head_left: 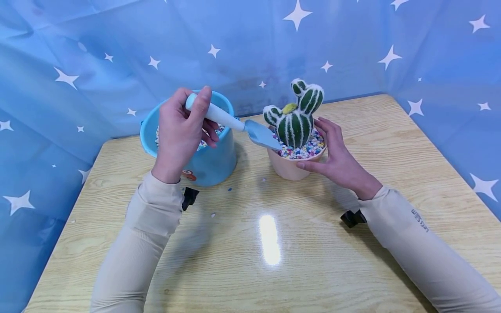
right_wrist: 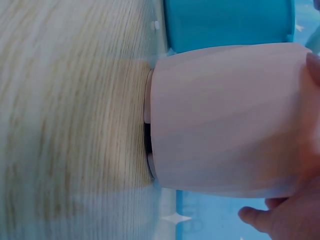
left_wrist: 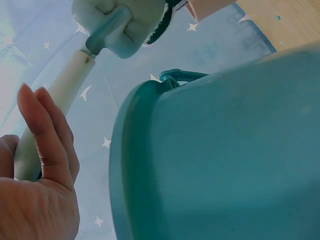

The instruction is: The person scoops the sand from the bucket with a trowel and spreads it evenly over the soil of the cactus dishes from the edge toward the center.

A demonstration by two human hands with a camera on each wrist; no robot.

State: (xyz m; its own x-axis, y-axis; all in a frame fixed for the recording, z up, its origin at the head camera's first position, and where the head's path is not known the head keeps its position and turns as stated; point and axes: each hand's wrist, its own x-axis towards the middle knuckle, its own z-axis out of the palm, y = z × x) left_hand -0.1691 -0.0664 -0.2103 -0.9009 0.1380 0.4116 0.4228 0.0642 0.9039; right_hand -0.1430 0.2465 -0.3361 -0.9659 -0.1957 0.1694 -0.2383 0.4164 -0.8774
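My left hand [head_left: 182, 126] grips the handle of a small light blue toy shovel [head_left: 225, 116], above the right side of a blue bucket [head_left: 215, 167]. The shovel's blade slants down to the right, its tip over the left rim of a pale pink flowerpot [head_left: 287, 167]. In the pot a green artificial cactus [head_left: 295, 129] with white fuzzy ribs stands among colourful pebbles [head_left: 309, 150]. My right hand [head_left: 338, 158] holds the pot's right side, thumb at the front and fingers behind the rim. The right wrist view has the pot's wall [right_wrist: 225, 120] close up.
The bucket holds more colourful pebbles [head_left: 202, 144], partly hidden by my left hand. A few stray pebbles [head_left: 213, 215] lie on the wooden table [head_left: 235, 269]. Behind the table hangs a blue cloth [head_left: 242, 56] with white stars.
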